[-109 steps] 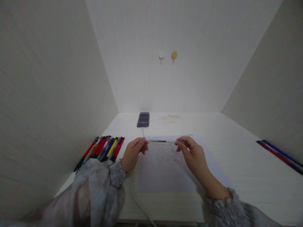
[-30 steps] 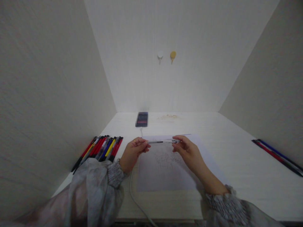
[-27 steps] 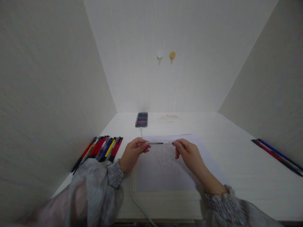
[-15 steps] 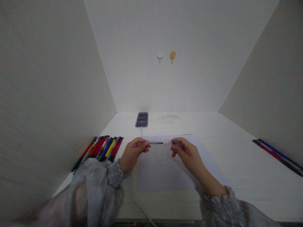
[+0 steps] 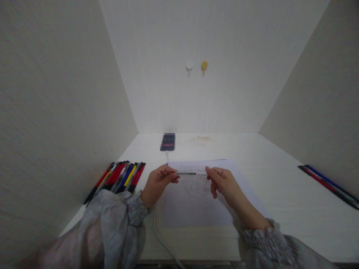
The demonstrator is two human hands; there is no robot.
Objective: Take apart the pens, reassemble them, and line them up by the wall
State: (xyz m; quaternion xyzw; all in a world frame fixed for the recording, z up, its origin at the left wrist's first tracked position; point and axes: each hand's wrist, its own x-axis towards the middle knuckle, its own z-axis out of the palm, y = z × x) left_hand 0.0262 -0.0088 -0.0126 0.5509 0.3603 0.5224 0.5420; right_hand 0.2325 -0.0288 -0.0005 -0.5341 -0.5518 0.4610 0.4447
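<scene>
A thin clear pen point(image 5: 192, 173) is held level just above a scribbled sheet of paper point(image 5: 196, 201). My left hand point(image 5: 158, 183) pinches its left end with closed fingers. My right hand point(image 5: 223, 183) pinches the right end, fingers curled round it. Both hands hover over the far half of the sheet, in the middle of the white desk point(image 5: 280, 194).
A row of several red, blue, yellow and black pens point(image 5: 119, 177) lies at the left by the wall. A few more pens point(image 5: 328, 185) lie at the far right. A phone point(image 5: 168, 142) sits at the back with a white cable point(image 5: 159, 231) running toward me. Two hooks point(image 5: 196, 66) hang on the back wall.
The pen and both hands have sunk slightly toward me. My right hand has slid along the pen's right end, shortening the visible stretch between the hands.
</scene>
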